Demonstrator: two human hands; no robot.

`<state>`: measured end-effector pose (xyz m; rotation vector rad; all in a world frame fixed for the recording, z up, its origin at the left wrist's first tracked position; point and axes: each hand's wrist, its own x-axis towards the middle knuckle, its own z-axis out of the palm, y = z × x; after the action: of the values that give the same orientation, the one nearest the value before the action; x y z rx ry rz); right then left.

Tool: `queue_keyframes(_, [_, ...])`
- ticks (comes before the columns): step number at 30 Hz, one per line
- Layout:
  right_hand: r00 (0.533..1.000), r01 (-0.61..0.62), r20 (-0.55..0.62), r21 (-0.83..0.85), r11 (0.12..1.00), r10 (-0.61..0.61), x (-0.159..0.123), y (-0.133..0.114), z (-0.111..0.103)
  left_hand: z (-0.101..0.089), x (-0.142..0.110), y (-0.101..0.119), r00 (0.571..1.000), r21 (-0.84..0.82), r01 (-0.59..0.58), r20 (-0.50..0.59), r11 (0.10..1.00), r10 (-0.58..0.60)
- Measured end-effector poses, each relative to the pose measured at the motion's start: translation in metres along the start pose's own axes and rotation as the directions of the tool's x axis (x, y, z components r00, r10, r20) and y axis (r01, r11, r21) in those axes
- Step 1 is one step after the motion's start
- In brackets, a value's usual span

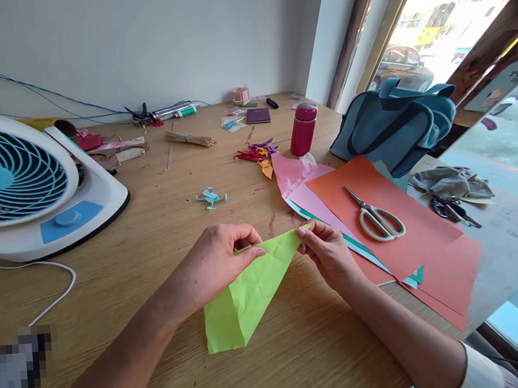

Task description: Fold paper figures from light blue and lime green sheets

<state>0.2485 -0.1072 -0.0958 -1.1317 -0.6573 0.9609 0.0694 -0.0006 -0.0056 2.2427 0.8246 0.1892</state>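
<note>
Thumb against curled fingers, the left hand (221, 251) pinches the upper edge of a lime-green sheet of paper (259, 288), and over at the pointed tip the right hand (327, 251) has its own pinch, thumb on top, fingers beneath. The sheet stretches between the two, creases criss-crossing its face, its wide end slanting down toward the near side; whether that lower edge touches the wooden table (163, 224) I cannot tell.

Just beyond the hands sits a light-blue folded paper figure (212, 198), thin limbs spread out. Off to the right, near the right hand, a fanned stack: pink paper (324, 201) peeking from under orange paper (444, 270), with white-handled scissors (365, 207) lying on top, blades pointing away and to the left. Past the stack's far corner, a heap of coloured paper scraps (260, 152), and beside it a dark pink flask (303, 133) standing upright. Then a blue fabric bag (382, 126) behind the orange sheets, with a crumpled grey cloth (451, 182) to its right. Farther back, a bundle of thin sticks (191, 139) and a purple notebook (258, 116); and out on the left, a white-and-blue fan (18, 175).
</note>
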Motion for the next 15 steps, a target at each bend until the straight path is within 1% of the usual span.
queue_keyframes(9, [1.000, -0.021, -0.009, 0.009, 1.000, 0.021, 0.0007, 0.0000, -0.0005, 0.0011, 0.0002, -0.0025, 0.999, -0.009, -0.016, 0.028, 1.000, 0.016])
queue_keyframes(15, [1.000, -0.018, -0.013, -0.001, 1.000, 0.018, -0.0011, 0.0012, 0.0015, 0.0028, -0.0010, -0.0038, 0.997, 0.040, -0.047, 0.065, 0.998, 0.044])
